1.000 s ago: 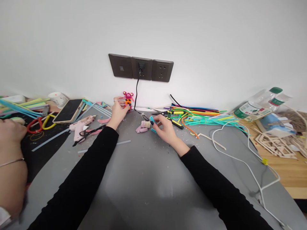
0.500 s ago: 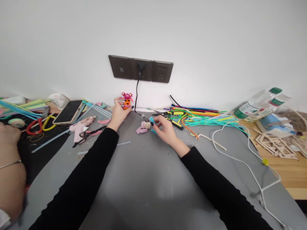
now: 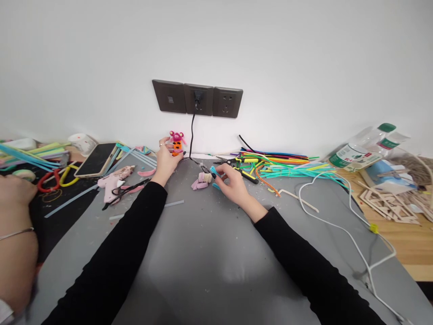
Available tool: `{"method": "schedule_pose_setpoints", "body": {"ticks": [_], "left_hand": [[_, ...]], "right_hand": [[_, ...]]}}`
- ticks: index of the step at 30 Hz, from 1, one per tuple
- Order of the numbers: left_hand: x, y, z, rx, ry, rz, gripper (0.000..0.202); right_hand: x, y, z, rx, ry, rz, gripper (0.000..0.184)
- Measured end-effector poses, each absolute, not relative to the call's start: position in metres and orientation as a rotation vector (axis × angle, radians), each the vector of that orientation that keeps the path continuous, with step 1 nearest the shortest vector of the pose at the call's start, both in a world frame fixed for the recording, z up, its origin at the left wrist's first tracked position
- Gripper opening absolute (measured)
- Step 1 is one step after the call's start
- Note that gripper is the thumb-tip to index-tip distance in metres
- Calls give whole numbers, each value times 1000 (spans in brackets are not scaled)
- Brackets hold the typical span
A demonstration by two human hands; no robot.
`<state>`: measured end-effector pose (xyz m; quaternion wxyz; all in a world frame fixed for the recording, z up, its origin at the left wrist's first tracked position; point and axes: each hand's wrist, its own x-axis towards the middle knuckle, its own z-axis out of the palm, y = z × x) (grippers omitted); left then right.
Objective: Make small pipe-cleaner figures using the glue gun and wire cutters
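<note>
Near the wall, my left hand (image 3: 166, 161) grips a small pipe-cleaner figure (image 3: 177, 145), orange with black spots and a pink head with round ears. The figure stands upright in my fingers at the back edge of the grey mat. Farther right, my right hand (image 3: 231, 181) has its thumb and fingers closed around a folded light-blue pipe-cleaner piece (image 3: 214, 171), partly hidden by the fingers. Just left of those fingertips lies a pink and beige fuzzy bundle (image 3: 202, 180) on the mat.
A pink glue gun (image 3: 113, 186) and black scissors (image 3: 123, 193) lie left. Yellow-black pliers (image 3: 248, 175) and coloured pipe cleaners (image 3: 291, 168) lie right, by a white cable (image 3: 334, 226) and a plastic bottle (image 3: 363, 149). Another person's arm (image 3: 16, 243) rests far left. A black cord (image 3: 192, 140) hangs from the socket.
My left hand and the figure have shifted very slightly left, with the view itself moving a little. The other person's hand at far left reaches slightly farther right. My right hand stays put.
</note>
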<state>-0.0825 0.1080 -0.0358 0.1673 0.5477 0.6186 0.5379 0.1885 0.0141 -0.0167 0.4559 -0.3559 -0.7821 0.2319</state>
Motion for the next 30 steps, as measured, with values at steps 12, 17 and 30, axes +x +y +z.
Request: {"method": "schedule_pose_setpoints", "body": {"ticks": [12,17,30], "left_hand": [[-85,102,-27,1570,1855,1646,49],[-80,97,-22,1605,1904,1502,44],[-74,86,-10,1679,2116,1223,47]], "right_hand": [[189,13,-15,-880,-1934,599,6],[188,13,-14,-881,-1935,602,6],[189,13,-15,-881,-1939,616,9]]}}
